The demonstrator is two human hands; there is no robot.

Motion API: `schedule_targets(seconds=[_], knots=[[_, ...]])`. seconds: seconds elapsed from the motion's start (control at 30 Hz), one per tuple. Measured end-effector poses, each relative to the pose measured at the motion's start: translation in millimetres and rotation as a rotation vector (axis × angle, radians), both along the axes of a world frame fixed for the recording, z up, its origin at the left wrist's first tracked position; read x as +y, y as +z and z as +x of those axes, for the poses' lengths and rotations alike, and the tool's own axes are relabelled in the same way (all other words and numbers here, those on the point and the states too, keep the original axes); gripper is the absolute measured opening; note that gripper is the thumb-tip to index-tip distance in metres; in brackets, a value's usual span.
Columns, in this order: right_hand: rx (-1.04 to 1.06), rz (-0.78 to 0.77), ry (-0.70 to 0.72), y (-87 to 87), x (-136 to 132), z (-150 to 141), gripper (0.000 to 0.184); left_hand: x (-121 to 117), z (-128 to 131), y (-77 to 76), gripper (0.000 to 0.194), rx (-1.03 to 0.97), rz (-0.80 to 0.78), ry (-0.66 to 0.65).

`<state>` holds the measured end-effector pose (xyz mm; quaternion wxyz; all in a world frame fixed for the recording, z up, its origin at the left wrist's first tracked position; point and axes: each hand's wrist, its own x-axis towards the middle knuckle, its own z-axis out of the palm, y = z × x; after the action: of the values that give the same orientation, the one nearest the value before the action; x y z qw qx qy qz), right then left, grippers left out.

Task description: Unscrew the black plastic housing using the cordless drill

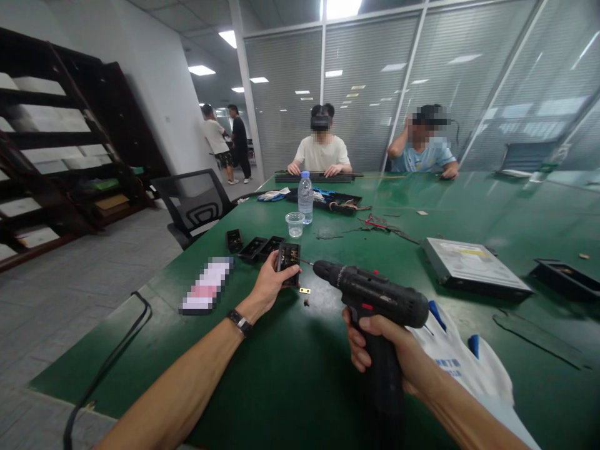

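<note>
My right hand [382,347] grips the handle of a black cordless drill [370,294]. Its bit points left at a small black plastic part [289,261]. My left hand [270,284] holds that part upright on the green table [290,375], fingers wrapped around it. A watch sits on my left wrist. A tiny brass piece [304,290] and a dark screw lie on the table just right of the part. Similar black parts [255,248] lie beyond my left hand.
A white glove [462,362] lies under my right forearm. A silver optical drive [473,265] lies to the right, a plastic cup [295,224] and water bottle [305,197] stand ahead. Two people sit at the far side. An office chair [194,206] stands left.
</note>
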<state>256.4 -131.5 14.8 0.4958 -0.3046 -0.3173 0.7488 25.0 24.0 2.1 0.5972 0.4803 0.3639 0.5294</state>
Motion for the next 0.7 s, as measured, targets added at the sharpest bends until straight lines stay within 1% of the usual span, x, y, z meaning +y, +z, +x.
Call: schedule_targets(seconds=[0.13, 0.23, 0.43, 0.57, 0.7], knots=[[-0.02, -0.005, 0.006, 1.3, -2.3, 0.1, 0.025, -0.2, 2.0, -1.3, 0.063, -0.005, 0.018, 0.013], [-0.055, 0.026, 0.0, 3.1, -4.0, -1.5, 0.025, -2.3, 3.6, 0.7, 0.064, -0.017, 0.013, 0.003], [-0.14, 0.094, 0.005, 5.2, -6.5, -3.1, 0.025, -3.0, 3.6, 3.3, 0.058, -0.014, -0.015, 0.015], [-0.147, 0.106, 0.014, 6.3, -6.4, -3.6, 0.025, 0.7, 2.5, -1.1, 0.055, -0.025, -0.016, 0.002], [-0.166, 0.084, 0.002, 7.2, -6.9, -3.5, 0.023, 4.7, 4.4, -9.6, 0.052, 0.024, 0.078, 0.023]])
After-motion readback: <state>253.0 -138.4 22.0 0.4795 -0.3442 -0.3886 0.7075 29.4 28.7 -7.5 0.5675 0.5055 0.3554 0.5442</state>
